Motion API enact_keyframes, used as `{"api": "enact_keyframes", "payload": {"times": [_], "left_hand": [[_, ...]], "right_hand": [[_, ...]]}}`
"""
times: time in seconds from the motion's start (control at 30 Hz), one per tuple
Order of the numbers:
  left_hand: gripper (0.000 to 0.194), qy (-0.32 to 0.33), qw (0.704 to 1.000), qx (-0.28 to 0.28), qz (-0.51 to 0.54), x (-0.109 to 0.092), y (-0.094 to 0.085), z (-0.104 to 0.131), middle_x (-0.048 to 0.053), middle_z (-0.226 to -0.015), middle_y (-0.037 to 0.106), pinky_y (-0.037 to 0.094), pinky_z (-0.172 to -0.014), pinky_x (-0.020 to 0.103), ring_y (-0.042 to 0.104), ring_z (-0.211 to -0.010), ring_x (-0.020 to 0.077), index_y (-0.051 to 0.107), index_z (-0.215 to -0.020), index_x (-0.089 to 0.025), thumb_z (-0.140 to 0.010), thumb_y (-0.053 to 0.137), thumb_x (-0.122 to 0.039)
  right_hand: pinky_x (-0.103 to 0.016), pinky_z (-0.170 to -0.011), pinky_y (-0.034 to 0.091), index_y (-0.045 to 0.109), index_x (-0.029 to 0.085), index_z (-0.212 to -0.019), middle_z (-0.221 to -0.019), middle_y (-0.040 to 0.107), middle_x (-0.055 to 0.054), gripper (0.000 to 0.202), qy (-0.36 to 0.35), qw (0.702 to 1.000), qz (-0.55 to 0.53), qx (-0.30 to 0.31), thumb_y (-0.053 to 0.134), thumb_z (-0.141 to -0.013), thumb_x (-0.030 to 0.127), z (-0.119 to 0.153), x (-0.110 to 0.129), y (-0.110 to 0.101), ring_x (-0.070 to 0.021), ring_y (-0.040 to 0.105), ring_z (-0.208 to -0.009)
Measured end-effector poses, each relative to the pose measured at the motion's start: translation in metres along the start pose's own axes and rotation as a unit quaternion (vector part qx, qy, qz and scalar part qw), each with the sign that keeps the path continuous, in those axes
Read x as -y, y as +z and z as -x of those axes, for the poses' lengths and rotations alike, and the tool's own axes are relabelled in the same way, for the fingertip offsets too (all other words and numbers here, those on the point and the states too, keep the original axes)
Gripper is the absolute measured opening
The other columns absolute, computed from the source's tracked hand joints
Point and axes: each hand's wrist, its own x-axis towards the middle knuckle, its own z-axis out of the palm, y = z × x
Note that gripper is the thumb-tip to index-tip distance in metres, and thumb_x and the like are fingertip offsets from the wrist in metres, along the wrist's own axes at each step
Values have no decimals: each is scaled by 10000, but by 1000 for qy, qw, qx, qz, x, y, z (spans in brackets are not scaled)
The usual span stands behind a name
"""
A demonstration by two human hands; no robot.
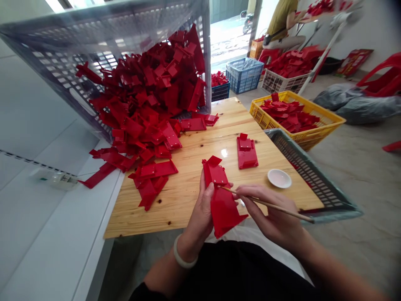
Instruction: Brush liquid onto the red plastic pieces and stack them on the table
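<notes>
My left hand (203,209) is closed around a red plastic part (223,205), held tilted over the front edge of the wooden table (188,179). The part has a raised block with small pale dots and a flap at its top. Between the fingers of my right hand (272,211) is a thin wooden stick (278,207), like a fine brush; its tip meets the part just below the raised block. Another red plastic part (247,151) lies on the table beyond my hands. To the right of it sits a small white dish (279,178).
A grey crate (37,54) lies tipped at the left, spilling a heap of red parts (147,104) onto the table. At the right edge stand a green-grey crate (322,179) and a yellow crate (326,119) of red parts. A person (282,25) sits farther back.
</notes>
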Motion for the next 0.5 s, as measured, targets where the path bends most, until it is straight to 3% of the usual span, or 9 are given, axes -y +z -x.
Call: {"api": "enact_keyframes", "payload": {"times": [0.17, 0.33, 0.4, 0.5], "left_hand": [[898, -22, 1000, 14, 0, 4, 4, -5, 120, -1208, 782, 634, -895, 474, 801, -968, 305, 80, -1732, -357, -1033, 616, -535], [886, -30, 999, 26, -2, 5, 5, -11, 144, -1242, 769, 642, -881, 484, 802, -964, 314, 124, -1731, -339, -1026, 622, -541], [883, -33, 999, 12, -20, 7, -1, -28, 153, -1252, 762, 651, -853, 484, 801, -965, 313, 150, -1726, -331, -1017, 636, -538], [854, 4, 996, -8, -87, 12, -10, -81, 149, -1257, 752, 658, -829, 483, 795, -916, 275, 209, -1711, -310, -1008, 641, -527]], "right_hand": [[-245, -928, 619, 702, 218, -1176, -1045, 807, -44, 243, 15, 1000, 6, -14, 642, -999, 62, 1, -4, -2, -163, 790, -975], [-249, -885, 625, 702, 216, -1180, -1013, 804, -37, 239, 6, 999, 13, -35, 647, -997, 73, 6, -12, -9, -166, 793, -932], [-252, -854, 625, 712, 226, -1165, -987, 796, -27, 213, 31, 997, 28, -63, 653, -1005, 98, 12, -20, -15, -164, 786, -899], [-277, -825, 625, 729, 246, -1157, -978, 786, -19, 184, 72, 989, 44, -118, 663, -1019, 144, 24, -35, -26, -171, 780, -872]]}}
